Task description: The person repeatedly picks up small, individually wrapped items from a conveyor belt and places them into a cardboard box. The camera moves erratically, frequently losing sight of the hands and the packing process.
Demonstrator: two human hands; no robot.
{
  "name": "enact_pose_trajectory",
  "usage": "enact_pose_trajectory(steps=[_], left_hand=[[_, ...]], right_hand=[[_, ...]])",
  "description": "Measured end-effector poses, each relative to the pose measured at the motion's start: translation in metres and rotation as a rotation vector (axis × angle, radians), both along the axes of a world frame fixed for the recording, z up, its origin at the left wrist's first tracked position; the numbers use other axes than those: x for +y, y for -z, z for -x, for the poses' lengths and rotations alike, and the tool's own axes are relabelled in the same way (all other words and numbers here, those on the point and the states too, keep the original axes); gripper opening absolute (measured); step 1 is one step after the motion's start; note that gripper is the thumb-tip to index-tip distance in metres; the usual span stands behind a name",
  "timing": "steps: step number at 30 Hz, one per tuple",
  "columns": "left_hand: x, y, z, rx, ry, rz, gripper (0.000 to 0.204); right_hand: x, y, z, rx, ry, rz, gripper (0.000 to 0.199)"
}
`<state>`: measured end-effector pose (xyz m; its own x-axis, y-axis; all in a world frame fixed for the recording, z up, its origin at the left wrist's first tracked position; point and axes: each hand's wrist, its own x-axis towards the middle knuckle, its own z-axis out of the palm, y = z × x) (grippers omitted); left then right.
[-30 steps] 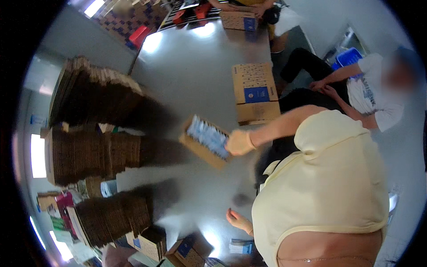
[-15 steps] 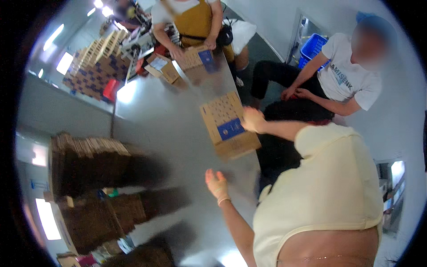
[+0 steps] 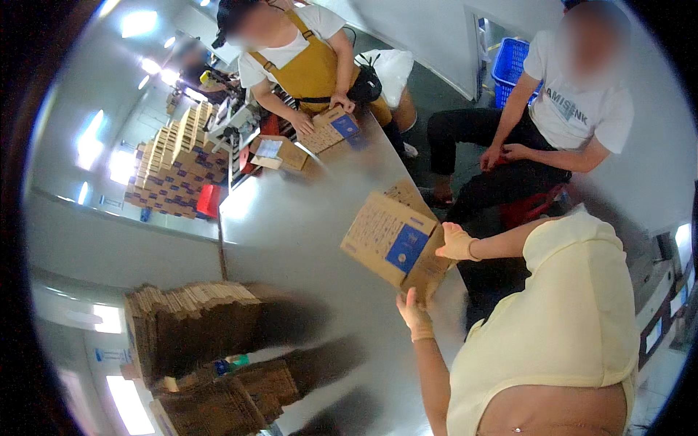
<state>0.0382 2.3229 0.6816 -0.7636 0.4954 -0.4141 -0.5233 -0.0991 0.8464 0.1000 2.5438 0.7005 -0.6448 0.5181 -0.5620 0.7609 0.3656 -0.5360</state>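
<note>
Cardboard box [image 3: 389, 240] on grey desk [image 3: 291, 225], right hand [image 3: 456, 243] fingers gripping its far side, left hand [image 3: 414, 314] fingers spread against its near corner, flat cartons [image 3: 193, 327] stacked well left.

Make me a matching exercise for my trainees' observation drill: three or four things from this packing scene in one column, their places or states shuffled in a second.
Things:
1. cardboard box
2. left hand
3. blue crate
4. flat carton stacks

Places or states:
A. on the floor at the far wall
B. piled at the table's near left
C. held tilted above the table
D. at the box's lower edge

Pairs: 1-C, 2-D, 3-A, 4-B
</note>
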Motion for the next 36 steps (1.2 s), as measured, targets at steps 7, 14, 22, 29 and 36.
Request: enact_pose_trajectory(steps=[7,14,22,29,36], left_hand=[[-0.106,0.005,-0.027,-0.432,-0.329,-0.045,0.066],[-0.181,0.007,-0.059,0.082,-0.304,0.525,0.059],[-0.239,-0.019,-0.132,0.663,-0.42,1.34,0.051],[-0.236,-0.043,-0.176,0.459,-0.287,1.806,0.044],[-0.217,-0.032,-0.196,1.075,-0.175,1.884,0.024]], right_hand=[[-0.076,-0.059,0.034,0.704,-0.409,-0.225,0.072],[-0.184,-0.085,0.024,0.549,-1.259,0.203,0.061],[-0.253,0.041,-0.004,1.435,-1.804,0.168,0.021],[-0.245,-0.011,-0.001,0.967,-1.547,0.603,0.026],[-0.262,-0.024,-0.009,1.103,-1.586,0.134,0.046]])
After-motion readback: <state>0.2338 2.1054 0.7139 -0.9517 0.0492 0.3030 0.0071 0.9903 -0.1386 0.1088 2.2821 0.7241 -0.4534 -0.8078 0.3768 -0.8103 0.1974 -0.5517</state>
